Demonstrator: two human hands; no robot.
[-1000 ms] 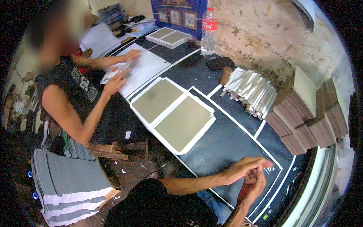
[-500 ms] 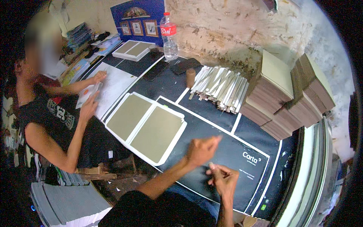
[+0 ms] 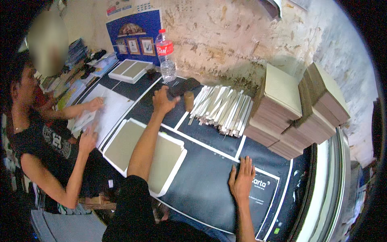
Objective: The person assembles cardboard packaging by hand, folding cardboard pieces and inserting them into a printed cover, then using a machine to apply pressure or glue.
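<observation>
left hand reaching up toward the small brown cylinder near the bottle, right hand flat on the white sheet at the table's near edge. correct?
Not quite. The right hand lies flat on the black sheet with white border lines, not a white one, as the head view shows. The rest stands: the left hand is stretched out near the small brown cylinder, below the bottle.
</observation>
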